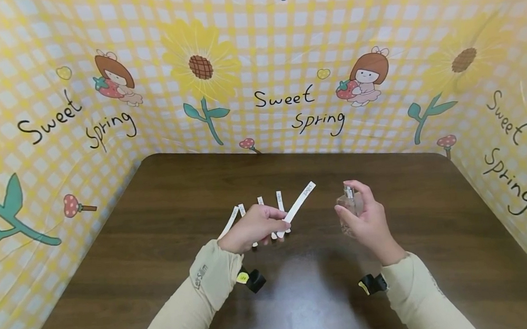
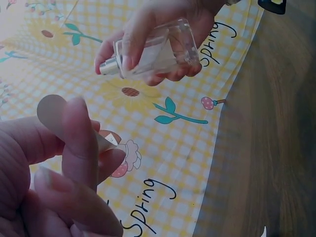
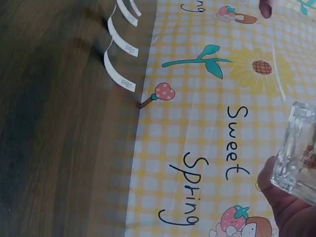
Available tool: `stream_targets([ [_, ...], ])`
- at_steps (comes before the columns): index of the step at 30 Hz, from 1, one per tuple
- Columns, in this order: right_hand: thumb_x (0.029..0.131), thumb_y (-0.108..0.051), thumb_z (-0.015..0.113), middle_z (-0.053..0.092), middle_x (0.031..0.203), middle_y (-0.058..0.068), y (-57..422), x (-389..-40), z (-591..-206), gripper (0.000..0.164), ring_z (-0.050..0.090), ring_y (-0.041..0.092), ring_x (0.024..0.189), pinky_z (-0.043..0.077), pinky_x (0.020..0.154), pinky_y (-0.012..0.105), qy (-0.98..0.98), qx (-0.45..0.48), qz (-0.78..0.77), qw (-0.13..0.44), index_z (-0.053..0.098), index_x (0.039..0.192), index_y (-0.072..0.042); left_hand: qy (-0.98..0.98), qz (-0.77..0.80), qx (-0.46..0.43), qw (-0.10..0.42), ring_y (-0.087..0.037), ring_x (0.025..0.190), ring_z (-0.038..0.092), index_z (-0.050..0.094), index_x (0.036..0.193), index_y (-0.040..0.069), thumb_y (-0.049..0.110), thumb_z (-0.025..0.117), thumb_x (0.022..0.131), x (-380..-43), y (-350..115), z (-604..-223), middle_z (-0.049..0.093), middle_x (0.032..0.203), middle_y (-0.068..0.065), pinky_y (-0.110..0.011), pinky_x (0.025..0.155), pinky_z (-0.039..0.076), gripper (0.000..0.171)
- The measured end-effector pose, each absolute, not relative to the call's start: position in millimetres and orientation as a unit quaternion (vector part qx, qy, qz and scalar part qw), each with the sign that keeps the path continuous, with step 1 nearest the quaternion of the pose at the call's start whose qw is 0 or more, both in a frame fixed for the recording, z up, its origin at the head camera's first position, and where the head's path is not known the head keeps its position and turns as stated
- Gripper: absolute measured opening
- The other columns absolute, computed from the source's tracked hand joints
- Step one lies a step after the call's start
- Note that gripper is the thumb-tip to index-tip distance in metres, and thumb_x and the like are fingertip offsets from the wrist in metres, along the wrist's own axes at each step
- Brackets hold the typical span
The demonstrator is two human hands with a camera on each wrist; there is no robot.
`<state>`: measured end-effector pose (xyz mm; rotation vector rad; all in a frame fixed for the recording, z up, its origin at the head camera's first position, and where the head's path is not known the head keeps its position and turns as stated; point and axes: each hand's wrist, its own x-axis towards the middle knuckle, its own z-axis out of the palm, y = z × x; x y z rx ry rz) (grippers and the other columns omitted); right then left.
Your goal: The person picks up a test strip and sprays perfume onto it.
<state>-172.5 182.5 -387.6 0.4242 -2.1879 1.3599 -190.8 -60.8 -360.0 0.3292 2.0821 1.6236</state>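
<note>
In the head view my left hand [image 1: 250,228] pinches a narrow white perfume test strip [image 1: 301,200] with small lettering near its tip. The strip slants up toward the right hand, and its rounded end [image 2: 51,112] shows close up in the left wrist view. My right hand [image 1: 373,224] grips a clear glass perfume bottle [image 2: 157,55], index finger on the silver sprayer [image 2: 108,66]. A gap separates strip and bottle. Several more strips [image 3: 120,74] stand curved on the table behind the left hand, which partly hides them in the head view.
The dark wooden table [image 1: 287,310] has rounded far corners. A yellow checked cloth [image 1: 264,69] with sunflowers and lettering encloses it at the back and both sides. Black bands with camera mounts [image 1: 254,281] hang at the wrists, below the beige sleeves [image 1: 177,310].
</note>
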Motion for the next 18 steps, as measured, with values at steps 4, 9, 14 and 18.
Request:
stream_targets([
  [4,0.079,0.006,0.070,0.061,0.073,0.012,182.6,-173.8,-390.6,0.048,0.050,0.004,0.058,0.044,0.054,0.020,-0.814,0.159,0.487,0.272,0.050,0.121,-0.003,0.761,0.590,0.125,0.237,-0.009,0.042,0.037,0.066,0.101,-0.007,0.001,0.061,0.087,-189.3,-60.3,-358.9,0.058,0.059,-0.002,-0.018,0.039,0.029,0.018],
  [9,0.080,0.005,0.069,0.065,0.078,0.017,184.6,-174.6,-390.3,0.048,0.053,0.003,0.059,0.046,0.052,0.019,-0.816,0.139,0.492,0.269,0.049,0.123,-0.004,0.765,0.586,0.122,0.238,-0.008,0.040,0.035,0.067,0.102,-0.006,0.002,0.061,0.086,-187.8,-60.4,-358.1,0.058,0.059,-0.002,-0.019,0.039,0.027,0.019],
  [14,0.078,0.006,0.071,0.063,0.074,0.015,184.0,-175.4,-390.1,0.050,0.052,0.002,0.057,0.045,0.052,0.019,-0.818,0.153,0.482,0.275,0.049,0.122,-0.003,0.767,0.585,0.119,0.235,-0.009,0.040,0.035,0.067,0.101,-0.007,0.001,0.061,0.086,-188.7,-60.9,-359.8,0.058,0.058,-0.002,-0.019,0.039,0.028,0.018],
  [18,0.076,0.007,0.073,0.059,0.069,0.010,179.6,-174.7,-391.5,0.049,0.049,0.004,0.056,0.044,0.053,0.025,-0.819,0.178,0.471,0.275,0.050,0.119,-0.003,0.768,0.583,0.118,0.237,-0.010,0.042,0.036,0.067,0.102,-0.007,0.001,0.061,0.087,-190.1,-60.4,-361.9,0.058,0.059,-0.002,-0.018,0.039,0.029,0.018],
])
